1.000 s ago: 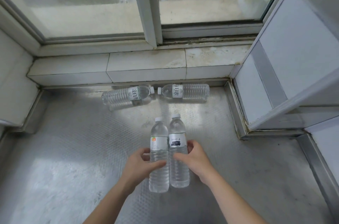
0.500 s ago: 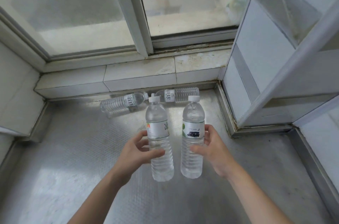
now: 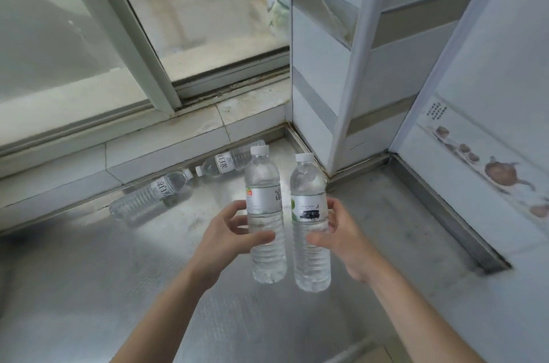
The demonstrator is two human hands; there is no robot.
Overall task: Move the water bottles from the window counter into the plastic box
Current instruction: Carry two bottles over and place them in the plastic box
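My left hand (image 3: 227,233) grips a clear water bottle (image 3: 265,255) with a white cap and silver label, held upright above the metal counter (image 3: 89,288). My right hand (image 3: 341,239) grips a second upright water bottle (image 3: 311,261) with a white and green label, close beside the first. Two more bottles lie on their sides at the back of the counter against the tiled ledge: one at the left (image 3: 150,196) and one further right (image 3: 227,163), caps facing each other. The plastic box is not in view.
A sliding window (image 3: 166,35) with a tiled sill (image 3: 166,136) rises behind the counter. A white tiled wall corner (image 3: 341,95) and a tiled wall with a teapot pattern (image 3: 487,172) close off the right side, with a metal edge strip (image 3: 439,208) along it.
Both hands lifted the two bottles off the counter and hold them higher. The view turned to the right, so the lying bottles now appear further left and the right wall fills more of the frame.
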